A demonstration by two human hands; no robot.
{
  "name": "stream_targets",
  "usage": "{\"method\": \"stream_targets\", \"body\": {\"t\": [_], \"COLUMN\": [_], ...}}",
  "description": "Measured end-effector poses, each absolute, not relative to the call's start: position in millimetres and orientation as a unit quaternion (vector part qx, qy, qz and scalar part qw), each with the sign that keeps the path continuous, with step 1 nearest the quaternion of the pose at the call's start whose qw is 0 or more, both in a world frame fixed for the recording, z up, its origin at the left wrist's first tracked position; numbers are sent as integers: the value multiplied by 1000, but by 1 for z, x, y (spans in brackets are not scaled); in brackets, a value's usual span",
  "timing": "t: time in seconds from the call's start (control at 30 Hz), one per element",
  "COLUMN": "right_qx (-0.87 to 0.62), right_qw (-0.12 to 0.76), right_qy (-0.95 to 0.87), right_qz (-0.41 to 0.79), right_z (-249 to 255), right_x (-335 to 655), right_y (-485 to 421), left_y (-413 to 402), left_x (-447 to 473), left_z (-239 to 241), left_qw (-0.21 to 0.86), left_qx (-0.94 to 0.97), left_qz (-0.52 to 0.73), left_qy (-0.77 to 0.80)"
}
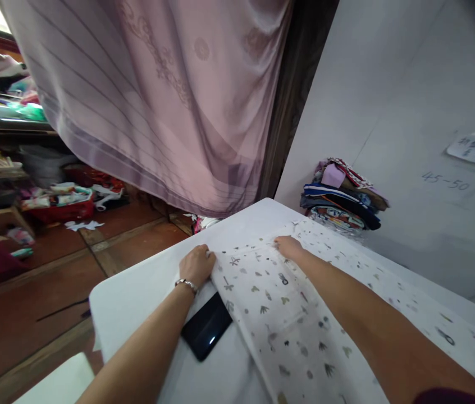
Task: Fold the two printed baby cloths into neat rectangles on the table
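A white cloth printed with small leaves and shapes [271, 297] stretches along the white table towards me. My left hand [196, 265], with a bracelet on its wrist, is closed on the cloth's far left corner. At the far right corner my right hand [288, 247] pinches the same cloth's edge. Beside my left forearm lies a black phone [207, 326], close against the cloth's left edge. More fabric of the same print [372, 275] is spread to the right of my right arm.
Folded clothes [341, 196] are piled at the table's back right, against the white wall [414, 112]. A pink curtain [187, 101] hangs beyond the table [136, 280]. On the floor at left stands a red basket [60, 207] full of items. A pale stool-like surface [58, 384] is at lower left.
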State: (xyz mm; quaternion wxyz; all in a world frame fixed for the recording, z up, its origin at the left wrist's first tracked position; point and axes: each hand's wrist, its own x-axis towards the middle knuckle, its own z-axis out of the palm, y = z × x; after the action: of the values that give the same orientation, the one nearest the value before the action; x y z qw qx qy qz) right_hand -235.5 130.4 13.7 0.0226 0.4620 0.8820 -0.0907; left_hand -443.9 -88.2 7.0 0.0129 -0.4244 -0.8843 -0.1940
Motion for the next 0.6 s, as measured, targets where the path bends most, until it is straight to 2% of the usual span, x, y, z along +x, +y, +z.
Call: {"method": "stream_targets", "body": {"t": [0.2,0.43,0.6], "right_qx": [473,518,517], "right_qw": [67,-37,-59], "right_qy": [875,854,852], "right_qz": [-76,-38,-62], "right_z": [22,28,7], "right_x": [-240,-268,-280], "right_y": [138,147,141], "left_y": [-91,-95,-93], "left_x": [-445,-450,-454], "left_z": [7,10,6], "left_qw": [4,0,-15], "left_qx": [-441,-399,-396], "left_qz": [-205,-213,-180], "left_qy": [-874,-892,-900]}}
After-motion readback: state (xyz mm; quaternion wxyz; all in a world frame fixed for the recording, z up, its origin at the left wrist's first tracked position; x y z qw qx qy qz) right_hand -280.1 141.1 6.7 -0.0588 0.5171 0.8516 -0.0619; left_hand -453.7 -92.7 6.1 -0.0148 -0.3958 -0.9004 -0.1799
